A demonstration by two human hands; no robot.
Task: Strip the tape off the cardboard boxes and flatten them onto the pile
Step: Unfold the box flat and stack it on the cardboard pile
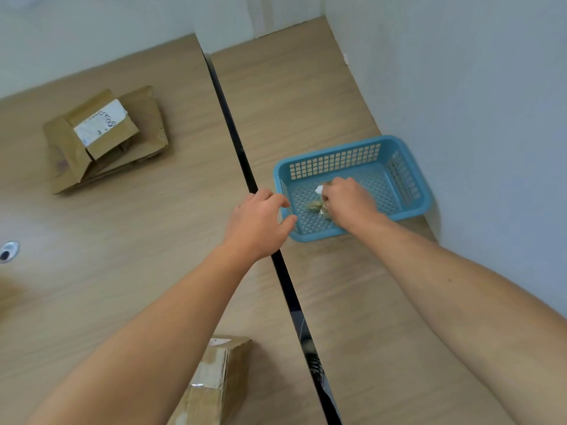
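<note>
Two wood-grain desktops fill your view, the left desktop (122, 240) and the right desktop (306, 102), butted side by side with a narrow black gap (233, 139) running between them from far to near. A pale wall (475, 102) stands along the right desktop's outer edge.

Far out on the left desktop lies the pile of flattened cardboard (104, 139). Its top piece is folded, not fully flat, and carries a white label (99, 122) with handwriting too small to read.

On the right desktop, close to the wall, sits a blue plastic mesh basket (319, 236), and both your arms reach toward it.

At the bottom edge, partly under your left forearm, a cardboard box (214, 378) stands on the left desktop. It still holds its box shape, with shiny tape across its top face.

Your left hand (257, 222) is at the basket's near-left corner, straddling the gap. Its fingers are loosely bent and spread, with the thumb held apart from them beside the rim. Whether it touches the basket cannot be told.

Your right hand (349, 200) is down inside the basket, knuckles up, with the fingers curled together on a wad of tape (316, 205). The wad is crumpled, brownish and clear with a white scrap, and it sticks out to the left of the fingers just above the basket floor.

A round cable grommet (9, 251) is set into the left desktop at the far left edge.
</note>
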